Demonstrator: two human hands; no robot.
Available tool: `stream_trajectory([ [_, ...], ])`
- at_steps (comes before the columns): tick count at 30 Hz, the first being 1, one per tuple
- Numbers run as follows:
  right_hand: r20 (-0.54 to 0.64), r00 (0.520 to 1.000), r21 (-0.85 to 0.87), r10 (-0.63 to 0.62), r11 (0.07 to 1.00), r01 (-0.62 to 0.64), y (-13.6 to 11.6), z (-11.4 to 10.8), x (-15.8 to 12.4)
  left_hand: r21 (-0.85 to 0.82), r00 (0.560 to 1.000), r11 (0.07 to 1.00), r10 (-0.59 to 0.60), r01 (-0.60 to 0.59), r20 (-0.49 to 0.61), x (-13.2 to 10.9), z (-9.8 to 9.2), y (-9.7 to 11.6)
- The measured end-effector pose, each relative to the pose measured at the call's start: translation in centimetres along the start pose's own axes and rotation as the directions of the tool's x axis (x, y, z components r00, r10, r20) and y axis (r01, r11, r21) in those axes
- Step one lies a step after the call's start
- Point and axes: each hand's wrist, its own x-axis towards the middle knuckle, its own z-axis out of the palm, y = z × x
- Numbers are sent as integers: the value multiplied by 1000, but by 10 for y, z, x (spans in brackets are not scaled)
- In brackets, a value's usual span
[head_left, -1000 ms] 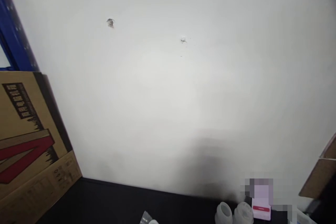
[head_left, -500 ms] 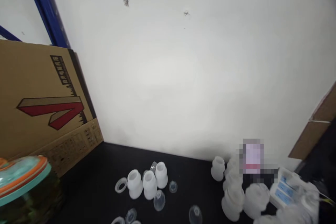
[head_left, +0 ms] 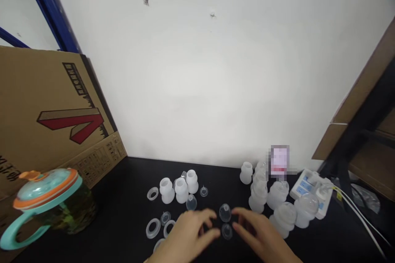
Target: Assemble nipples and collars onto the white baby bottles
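My left hand (head_left: 194, 230) reaches over the black table from below, thumb and forefinger spread with a gap between them. Opposite it, my right hand (head_left: 261, 230) also has its thumb and forefinger apart. Between the two hands lie a clear dome cap (head_left: 225, 213) and a clear bottle nipple (head_left: 227, 231). The right fingertips come close to both; whether they touch I cannot tell. Just beyond the left hand lies another clear dome cap (head_left: 191, 202). Small white bottles (head_left: 181, 191) stand behind it, beside a nipple (head_left: 203, 191). White collar rings (head_left: 153, 228) lie left of my hand, partly hidden by it.
Several capped white bottles (head_left: 283, 218) crowd the right side, near a white power strip (head_left: 298, 189) with cables. At left stands a teal-lidded jug (head_left: 46, 201) of dark contents, before a large cardboard box (head_left: 37, 86). A white wall (head_left: 200, 90) closes the back.
Both hands have come into view from the bottom. The view has tipped downward and shifted, showing more of the table, the jug and the power strip.
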Motion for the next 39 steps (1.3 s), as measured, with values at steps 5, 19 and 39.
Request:
stream_trajectory([
  [5, -174, 984, -92, 28, 995, -44, 26, 34, 53, 89, 975, 996, 13, 7, -222, 60, 14, 1],
  [19, -173, 983, 192, 64, 981, -30, 76, 75, 52, 55, 976, 992, 125, -117, -181, 56, 59, -29],
  [39, -371, 928, 126, -15, 990, 66, 40, 64, 32, 191, 981, 975, 138, -111, -135, 48, 64, -17],
])
